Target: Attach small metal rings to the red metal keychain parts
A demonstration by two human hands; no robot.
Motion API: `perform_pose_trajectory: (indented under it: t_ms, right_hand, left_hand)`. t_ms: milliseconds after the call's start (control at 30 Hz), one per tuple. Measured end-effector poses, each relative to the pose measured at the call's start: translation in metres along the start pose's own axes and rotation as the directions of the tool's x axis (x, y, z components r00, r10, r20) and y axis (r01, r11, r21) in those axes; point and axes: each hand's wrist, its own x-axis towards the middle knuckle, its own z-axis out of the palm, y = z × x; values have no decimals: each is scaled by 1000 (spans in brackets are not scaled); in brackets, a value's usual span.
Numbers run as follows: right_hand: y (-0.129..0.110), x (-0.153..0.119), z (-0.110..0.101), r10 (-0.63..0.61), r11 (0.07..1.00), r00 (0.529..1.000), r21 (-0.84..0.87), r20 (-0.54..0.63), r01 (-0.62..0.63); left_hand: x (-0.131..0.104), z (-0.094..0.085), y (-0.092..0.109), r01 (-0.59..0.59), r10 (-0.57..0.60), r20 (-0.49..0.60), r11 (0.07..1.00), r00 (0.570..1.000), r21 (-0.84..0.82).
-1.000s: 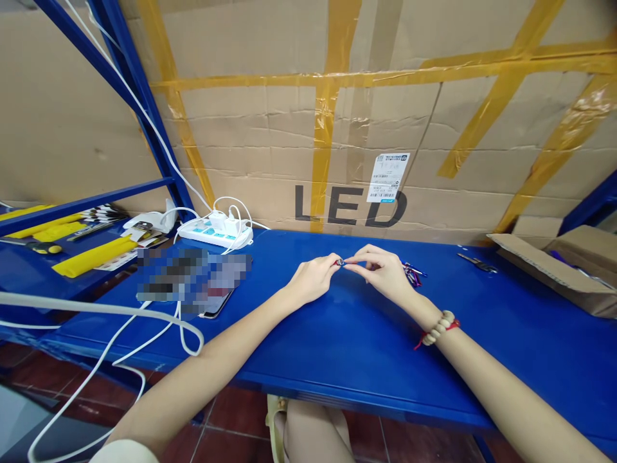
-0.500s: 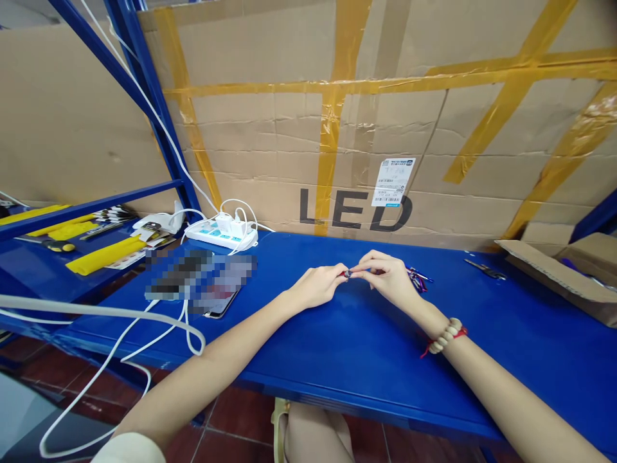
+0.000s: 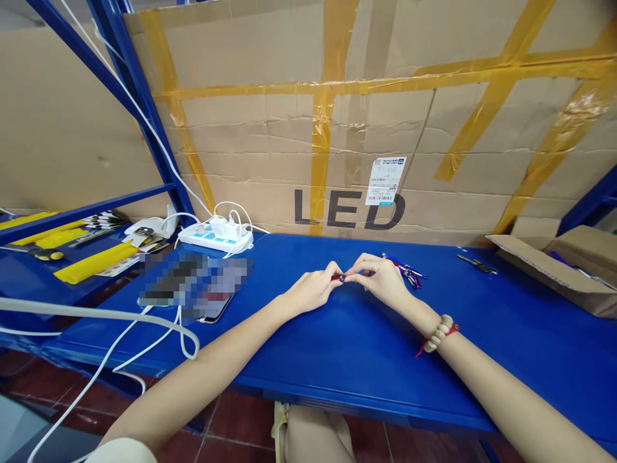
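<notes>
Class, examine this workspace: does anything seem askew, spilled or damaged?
The white paper shipping label looks askew, covering part of the black printed D on creased brown cardboard. Nothing looks spilled around the left hand or right hand.

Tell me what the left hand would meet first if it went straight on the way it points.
Probably the right hand: its fingertips are just past the small red item in the left hand, though exact depth is hard to tell.

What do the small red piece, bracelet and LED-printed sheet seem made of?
Small red piece: perhaps plastic or metal; finish too small to judge.
Bracelet: probably matte wood, from its pale, dull beads.
LED-printed sheet: matte cardboard, brown and creased.
</notes>
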Motion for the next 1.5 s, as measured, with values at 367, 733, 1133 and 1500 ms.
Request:
perform_pose_trajectory:
  t_ms: [367,733,1133,1500]
  right_hand:
    - [-2,3,1,161,987,986,20,45,-162]
    - [-1,4,3,327,897,919,234,221,-375]
    - [-10,8,-3,373,788,886,411,276,-459]
    - [-12,10,-6,333,797,903,432,271,-423]
  left_hand:
    - [2,-1,-2,-58,58,-30,998,998,-4]
    - [1,-3,-1,-85,83,-58,996,995,-39]
    - [4,-5,0,-161,168,-131,985,977,68]
    - [7,-4,-4,-168,184,-165,980,969,108]
